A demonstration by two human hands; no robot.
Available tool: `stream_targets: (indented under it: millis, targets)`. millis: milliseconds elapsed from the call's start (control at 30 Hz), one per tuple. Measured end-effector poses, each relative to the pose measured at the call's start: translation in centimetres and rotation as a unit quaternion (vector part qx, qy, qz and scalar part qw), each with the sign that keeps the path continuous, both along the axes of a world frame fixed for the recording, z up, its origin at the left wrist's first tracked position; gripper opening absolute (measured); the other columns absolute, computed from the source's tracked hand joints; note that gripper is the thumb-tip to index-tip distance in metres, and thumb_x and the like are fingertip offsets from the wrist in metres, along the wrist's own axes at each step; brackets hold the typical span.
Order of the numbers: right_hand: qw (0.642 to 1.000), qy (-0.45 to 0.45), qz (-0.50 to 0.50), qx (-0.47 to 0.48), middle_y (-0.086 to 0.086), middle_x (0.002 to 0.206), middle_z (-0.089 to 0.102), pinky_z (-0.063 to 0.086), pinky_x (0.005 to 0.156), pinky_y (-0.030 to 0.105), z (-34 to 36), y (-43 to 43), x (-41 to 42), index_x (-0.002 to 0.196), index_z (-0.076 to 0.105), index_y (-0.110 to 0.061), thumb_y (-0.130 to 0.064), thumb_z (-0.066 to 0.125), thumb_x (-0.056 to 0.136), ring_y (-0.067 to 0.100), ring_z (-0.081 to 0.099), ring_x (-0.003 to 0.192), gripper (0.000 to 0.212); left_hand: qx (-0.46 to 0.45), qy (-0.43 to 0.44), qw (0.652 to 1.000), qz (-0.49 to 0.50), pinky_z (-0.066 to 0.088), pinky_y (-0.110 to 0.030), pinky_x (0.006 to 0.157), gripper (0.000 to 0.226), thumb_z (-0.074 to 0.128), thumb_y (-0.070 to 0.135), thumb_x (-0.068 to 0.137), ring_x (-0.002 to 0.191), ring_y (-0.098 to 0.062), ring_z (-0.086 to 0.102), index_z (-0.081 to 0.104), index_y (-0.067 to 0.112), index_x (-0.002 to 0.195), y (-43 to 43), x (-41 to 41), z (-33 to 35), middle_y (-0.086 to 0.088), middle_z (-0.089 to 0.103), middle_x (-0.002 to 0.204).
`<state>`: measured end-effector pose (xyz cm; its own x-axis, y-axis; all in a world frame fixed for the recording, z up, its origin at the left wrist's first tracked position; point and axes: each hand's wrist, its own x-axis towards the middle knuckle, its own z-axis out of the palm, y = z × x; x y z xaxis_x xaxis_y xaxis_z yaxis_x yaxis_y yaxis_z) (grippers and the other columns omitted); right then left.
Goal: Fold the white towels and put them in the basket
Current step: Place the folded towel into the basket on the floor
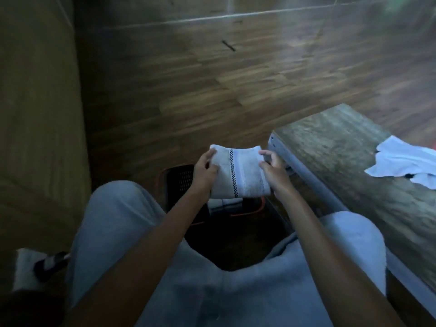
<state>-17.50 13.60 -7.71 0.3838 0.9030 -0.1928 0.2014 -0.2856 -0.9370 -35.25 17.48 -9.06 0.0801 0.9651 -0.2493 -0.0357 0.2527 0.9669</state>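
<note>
Dim room, wood-pattern floor (212, 79), picture soft with blur. Person seated, knees apart in pale trousers.

- Folded towel (245, 175): held in the air between the knees, directly above the basket (181, 180), not touching it.
- Basket: dark perforated wall, orange trim, on the floor between the legs. Something pale shows inside below the towel, possibly towels already stowed; too dark to be sure.
- Left hand (205, 171): wrapped round the towel's left edge, thumb on top, fingers underneath.
- Right hand (273, 171): fingers curled, pinching the right edge.
- Table (342, 147) to the right, carrying a loose towel (405, 164), crumpled and not yet folded.

Orientation: broad face up toward the camera. Packet is close to square, slightly longer from hand to hand, so the long axis runs left to right. Its dark checkered band crosses that axis, from far edge to near edge. The far edge looks like a rounded fold.

Step in hand, as I judge it: lowering the packet into the basket. To do it well, keep both edges pinched so the layers do not slip. Hold the face level, lower it inside the rim, and set it flat on whatever lies below. Let go only once it rests. Dropping it from this height risks the fold springing open.
</note>
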Motion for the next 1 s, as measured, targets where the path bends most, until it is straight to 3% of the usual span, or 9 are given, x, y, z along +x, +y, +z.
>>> stream_targets:
  millis: [167, 233, 333, 400, 500, 600, 767, 867, 1000]
  targets:
    - [0.996, 0.001, 0.023, -0.084, 0.002, 0.142, 0.043, 0.037, 0.094, 0.028, -6.5, 5.3, -0.6, 0.125, 0.049, -0.02, -0.008, 0.042, 0.095, 0.014, 0.041, 0.129, 0.033, -0.041, 0.067, 0.997, -0.002, 0.042, -0.037, 0.105, 0.051, 0.047, -0.005, 0.089, 0.122, -0.02, 0.05, 0.049, 0.015, 0.135, 3.8, -0.7, -7.2, -0.008, 0.05, 0.137]
    - [0.993, -0.012, 0.033, -0.114, 0.0, 0.137, 0.048, 0.04, 0.089, 0.027, -9.7, 7.5, -0.7, 0.12, 0.051, -0.023, -0.005, 0.042, 0.093, 0.012, 0.047, 0.119, 0.034, -0.069, 0.076, 0.995, 0.001, 0.042, -0.035, 0.104, 0.051, 0.047, -0.006, 0.089, 0.122, -0.019, 0.049, 0.048, 0.014, 0.136, 5.4, -0.7, -11.0, -0.008, 0.049, 0.138]
    - [0.984, -0.054, 0.056, -0.158, -0.008, 0.1, 0.054, 0.042, 0.065, 0.025, -14.5, 10.6, -0.3, 0.117, 0.051, -0.023, -0.001, 0.042, 0.091, 0.018, 0.055, 0.09, 0.036, -0.107, 0.082, 0.991, 0.016, 0.044, -0.029, 0.098, 0.055, 0.047, -0.007, 0.087, 0.119, -0.015, 0.05, 0.048, 0.016, 0.137, 7.5, -0.4, -16.8, -0.006, 0.05, 0.138]
    - [0.978, -0.067, 0.062, -0.186, -0.007, 0.092, 0.051, 0.038, 0.057, 0.024, -17.8, 12.3, 0.1, 0.119, 0.05, -0.02, 0.001, 0.04, 0.092, 0.015, 0.051, 0.074, 0.036, -0.119, 0.078, 0.99, 0.024, 0.044, -0.026, 0.096, 0.055, 0.047, -0.008, 0.087, 0.118, -0.013, 0.05, 0.049, 0.015, 0.136, 8.4, 0.1, -20.4, -0.005, 0.051, 0.137]
    - [0.97, -0.085, 0.082, -0.211, 0.005, 0.097, 0.055, 0.037, 0.058, 0.03, -22.6, 14.1, 0.6, 0.12, 0.049, -0.02, 0.002, 0.038, 0.092, 0.019, 0.05, 0.07, 0.038, -0.123, 0.071, 0.989, 0.046, 0.042, -0.024, 0.099, 0.052, 0.045, -0.008, 0.089, 0.119, -0.01, 0.05, 0.049, 0.014, 0.136, 9.4, 1.0, -25.2, -0.001, 0.051, 0.137]
    - [0.967, -0.111, 0.081, -0.214, 0.02, 0.107, 0.059, 0.043, 0.062, 0.035, -25.7, 15.1, 0.5, 0.124, 0.048, -0.016, 0.003, 0.038, 0.092, 0.034, 0.056, 0.082, 0.039, -0.127, 0.069, 0.988, 0.063, 0.043, -0.009, 0.089, 0.051, 0.043, -0.01, 0.089, 0.112, -0.007, 0.051, 0.048, 0.011, 0.135, 10.8, 1.5, -28.4, 0.001, 0.052, 0.13]
    - [0.969, -0.147, 0.077, -0.183, 0.012, 0.075, 0.051, 0.028, 0.039, 0.015, -27.8, 16.4, -0.2, 0.126, 0.046, -0.012, 0.009, 0.036, 0.09, 0.017, 0.042, 0.053, 0.043, -0.104, 0.094, 0.989, 0.05, 0.041, -0.001, 0.08, 0.05, 0.044, -0.009, 0.09, 0.112, -0.007, 0.05, 0.047, 0.009, 0.136, 12.7, 1.5, -31.0, 0.003, 0.051, 0.128]
    - [0.966, -0.186, 0.076, -0.163, 0.02, 0.102, 0.057, 0.037, 0.057, 0.016, -28.3, 16.7, -0.3, 0.127, 0.047, -0.01, 0.012, 0.038, 0.087, 0.027, 0.056, 0.079, 0.046, -0.089, 0.127, 0.987, 0.043, 0.04, -0.006, 0.087, 0.049, 0.046, -0.005, 0.09, 0.114, -0.008, 0.05, 0.047, 0.01, 0.137, 12.9, 1.6, -31.6, 0.002, 0.052, 0.13]
    - [0.956, -0.243, 0.101, -0.131, 0.018, 0.127, 0.049, 0.041, 0.086, 0.029, -28.1, 16.5, -0.7, 0.131, 0.047, -0.008, 0.012, 0.039, 0.087, 0.029, 0.052, 0.109, 0.049, 0.0, 0.209, 0.977, 0.048, 0.032, -0.015, 0.103, 0.05, 0.047, -0.005, 0.087, 0.123, -0.009, 0.044, 0.049, 0.006, 0.135, 12.3, 1.9, -31.4, -0.011, 0.051, 0.137]
